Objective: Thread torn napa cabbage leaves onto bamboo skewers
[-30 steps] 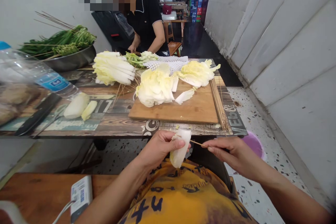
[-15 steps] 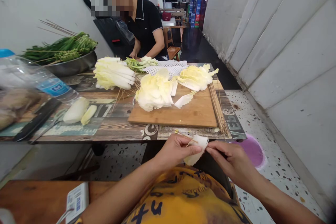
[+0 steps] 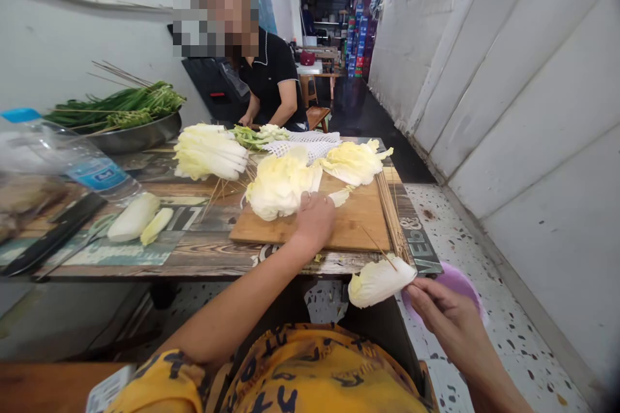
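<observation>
My right hand [image 3: 443, 316] pinches a thin bamboo skewer with a pale cabbage leaf [image 3: 380, 282] threaded on it, held below the table's front edge. My left hand [image 3: 314, 219] has reached onto the wooden cutting board [image 3: 353, 222] and rests against a heap of cabbage leaves [image 3: 278, 184]; its fingers curl at the heap, and I cannot see whether they grip a leaf. A second cabbage heap [image 3: 353, 161] lies at the board's far end.
A bundle of skewers [image 3: 390, 213] lies along the board's right edge. Skewered cabbage [image 3: 208, 151], a metal bowl of greens [image 3: 126, 113], a water bottle [image 3: 72, 158], a knife [image 3: 48, 235] and cabbage pieces [image 3: 130, 218] sit on the left. Another person [image 3: 266, 77] works at the far end. A purple tub [image 3: 460, 281] stands on the floor.
My left hand let go of the leaf and reached forward to the cabbage heap on the board. My right hand now carries the skewered leaf alone, lower and to the right.
</observation>
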`<state>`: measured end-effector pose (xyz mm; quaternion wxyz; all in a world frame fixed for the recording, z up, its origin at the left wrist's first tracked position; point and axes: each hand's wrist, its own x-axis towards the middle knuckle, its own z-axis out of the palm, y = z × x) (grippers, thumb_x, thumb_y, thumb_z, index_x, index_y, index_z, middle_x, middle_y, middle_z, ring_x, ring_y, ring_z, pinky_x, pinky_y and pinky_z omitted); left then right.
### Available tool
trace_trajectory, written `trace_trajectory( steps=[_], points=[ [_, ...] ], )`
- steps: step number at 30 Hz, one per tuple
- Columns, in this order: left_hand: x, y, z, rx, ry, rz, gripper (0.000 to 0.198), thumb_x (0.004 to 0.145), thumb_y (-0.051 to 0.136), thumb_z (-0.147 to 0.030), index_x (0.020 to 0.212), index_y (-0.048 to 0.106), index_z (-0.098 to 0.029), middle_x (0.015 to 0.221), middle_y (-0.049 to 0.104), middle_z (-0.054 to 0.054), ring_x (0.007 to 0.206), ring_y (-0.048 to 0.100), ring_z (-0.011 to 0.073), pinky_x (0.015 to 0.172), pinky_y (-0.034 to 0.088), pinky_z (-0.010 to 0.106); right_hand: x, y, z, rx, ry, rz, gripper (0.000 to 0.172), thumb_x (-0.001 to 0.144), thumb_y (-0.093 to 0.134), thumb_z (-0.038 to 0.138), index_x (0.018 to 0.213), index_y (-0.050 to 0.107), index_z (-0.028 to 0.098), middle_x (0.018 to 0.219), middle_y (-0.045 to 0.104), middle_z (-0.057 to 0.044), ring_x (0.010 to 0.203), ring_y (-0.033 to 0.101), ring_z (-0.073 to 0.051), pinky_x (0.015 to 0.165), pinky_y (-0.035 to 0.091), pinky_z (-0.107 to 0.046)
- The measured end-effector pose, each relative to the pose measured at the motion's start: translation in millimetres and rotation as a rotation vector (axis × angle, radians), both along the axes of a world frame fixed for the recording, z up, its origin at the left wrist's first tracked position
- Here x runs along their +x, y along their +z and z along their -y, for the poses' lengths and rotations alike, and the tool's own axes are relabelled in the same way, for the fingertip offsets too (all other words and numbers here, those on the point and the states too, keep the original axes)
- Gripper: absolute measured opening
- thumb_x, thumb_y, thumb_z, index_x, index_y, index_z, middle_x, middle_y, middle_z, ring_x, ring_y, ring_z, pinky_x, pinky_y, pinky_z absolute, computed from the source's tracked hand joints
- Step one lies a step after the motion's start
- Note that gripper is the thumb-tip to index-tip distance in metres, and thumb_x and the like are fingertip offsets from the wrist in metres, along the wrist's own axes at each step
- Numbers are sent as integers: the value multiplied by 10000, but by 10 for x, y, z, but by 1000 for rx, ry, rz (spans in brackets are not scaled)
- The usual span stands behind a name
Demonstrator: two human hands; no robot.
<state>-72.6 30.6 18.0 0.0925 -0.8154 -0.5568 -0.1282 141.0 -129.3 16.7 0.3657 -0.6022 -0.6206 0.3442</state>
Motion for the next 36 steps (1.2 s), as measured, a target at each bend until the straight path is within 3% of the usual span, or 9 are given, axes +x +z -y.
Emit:
trace_trajectory(
  steps=[3,5,10,16,20,25,29,36],
  points=[
    [-2,16,-43,1,-27,31,258,817,391,-58,832,645,-98,825,628,168,902,531,283,897,287,481,-9,-7,-7,29,-29,22,320,865,512,420,975,688,176,636,598,-2,548,529,-127,481,440,-206],
    [-53,48,-43,-23,-57,153,247,794,439,-74,902,657,-113,884,622,153,883,541,267,844,349,452,0,-19,-11,30,-42,34,333,865,509,429,982,690,175,656,619,-11,580,550,-140,514,461,-215],
    [-323,136,57,-266,-171,810,417,762,559,-176,1178,585,-172,1003,634,78,833,573,171,749,451,297,10,-27,-26,38,-57,47,330,863,513,427,991,690,181,663,641,-4,587,574,-138,533,470,-207],
    [-559,183,310,-569,-76,1452,325,652,740,-308,930,694,-147,885,692,45,760,595,141,713,454,244,-79,80,-97,74,65,59,283,889,495,368,1007,684,194,843,695,-18,768,633,-151,682,490,-203],
    [-600,217,463,-702,-86,1742,318,625,772,-269,919,707,-166,865,699,36,759,596,132,688,459,224,-164,140,-132,82,126,68,266,897,491,339,1020,682,201,885,711,-19,803,643,-152,711,488,-200],
    [-684,175,572,-850,-134,1687,390,678,754,-249,1055,680,-183,890,699,42,772,598,123,698,458,209,-198,201,-139,66,206,119,264,911,465,302,1032,680,209,952,720,-24,797,647,-140,708,487,-195],
    [-690,67,647,-954,-110,1649,288,694,747,-291,947,707,-159,838,702,44,731,598,115,658,456,195,-192,210,-134,45,253,149,256,913,459,281,1035,676,220,970,721,-19,819,657,-139,715,488,-198],
    [-656,-42,732,-1053,-52,1730,276,715,727,-345,895,699,-137,759,689,50,640,595,102,597,463,191,-177,191,-129,17,279,171,258,918,454,293,1056,666,246,1000,719,-3,852,663,-141,730,496,-207]
  ],
)
